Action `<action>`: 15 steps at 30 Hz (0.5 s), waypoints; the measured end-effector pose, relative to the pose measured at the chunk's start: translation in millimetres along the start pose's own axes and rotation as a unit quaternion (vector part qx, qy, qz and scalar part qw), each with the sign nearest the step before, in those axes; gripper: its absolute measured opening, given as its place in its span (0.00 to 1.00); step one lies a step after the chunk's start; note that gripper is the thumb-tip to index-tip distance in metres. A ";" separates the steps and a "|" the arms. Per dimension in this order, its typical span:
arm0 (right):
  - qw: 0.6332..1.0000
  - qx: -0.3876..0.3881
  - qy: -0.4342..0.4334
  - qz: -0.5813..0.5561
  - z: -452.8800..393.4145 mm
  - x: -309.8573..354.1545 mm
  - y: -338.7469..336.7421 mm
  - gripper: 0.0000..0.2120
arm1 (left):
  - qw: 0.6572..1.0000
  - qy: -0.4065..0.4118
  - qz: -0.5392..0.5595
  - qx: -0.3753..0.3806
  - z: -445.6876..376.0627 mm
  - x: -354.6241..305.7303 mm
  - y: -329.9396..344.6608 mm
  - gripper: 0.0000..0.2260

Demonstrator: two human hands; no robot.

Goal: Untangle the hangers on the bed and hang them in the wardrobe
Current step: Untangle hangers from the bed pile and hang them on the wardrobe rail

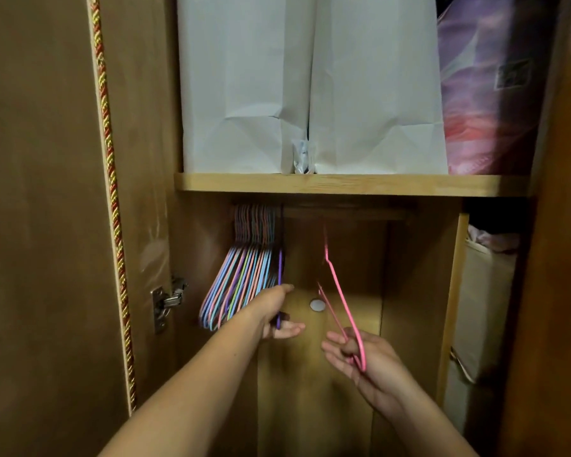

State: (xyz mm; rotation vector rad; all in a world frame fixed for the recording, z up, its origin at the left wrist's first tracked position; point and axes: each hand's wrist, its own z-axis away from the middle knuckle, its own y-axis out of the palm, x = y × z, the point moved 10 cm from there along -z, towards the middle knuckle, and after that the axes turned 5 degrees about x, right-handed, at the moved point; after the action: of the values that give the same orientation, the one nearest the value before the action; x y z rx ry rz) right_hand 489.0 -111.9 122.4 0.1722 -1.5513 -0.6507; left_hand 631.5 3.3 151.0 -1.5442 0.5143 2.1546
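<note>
**Hanging hangers in the wardrobe**

Reaching into the wardrobe [416,291], the left hand [279,316] curls its fingers round the purple hanger [280,265] at the end of the bunch of hangers [241,278] on the rail [350,214]. The right hand [360,357] pinches the lower corner of a pink hanger [335,285], which hangs apart from the bunch, tilted, its hook up at the rail. White bags [310,94] stand on the shelf [343,184] above.

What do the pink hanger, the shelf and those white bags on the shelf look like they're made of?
Pink hanger: probably coated wire, since it is very thin with a smooth, even colour; it could be plastic.
Shelf: light wood or wood-look board, with visible grain and a matte finish.
White bags: paper, judging by the sharp creases and stiff folds.
</note>
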 end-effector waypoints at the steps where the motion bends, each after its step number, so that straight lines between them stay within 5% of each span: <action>1: 1.000 0.004 -0.005 0.002 -2.7 4.8 4.1 0.25 | 1.000 -0.002 -0.006 0.008 7.5 0.3 -0.2 0.15; 5: 1.000 0.010 -0.027 0.000 -20.7 24.6 28.4 0.19 | 0.985 -0.028 -0.169 -0.004 34.1 -0.4 -14.9 0.17; 10: 0.999 -0.005 -0.029 0.018 -68.8 23.7 58.4 0.17 | 0.923 -0.036 -0.370 -0.094 70.1 -10.6 -36.3 0.18; 15: 0.982 -0.043 -0.005 0.181 -109.3 3.9 66.9 0.10 | 0.909 -0.025 -0.395 -0.134 96.6 -8.5 -57.1 0.12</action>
State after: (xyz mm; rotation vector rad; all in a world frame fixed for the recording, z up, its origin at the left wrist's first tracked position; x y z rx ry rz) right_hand 611.5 -90.9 154.0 -0.1768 -1.5109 -0.4280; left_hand 589.1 101.4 186.3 -1.4685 -0.4003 1.6413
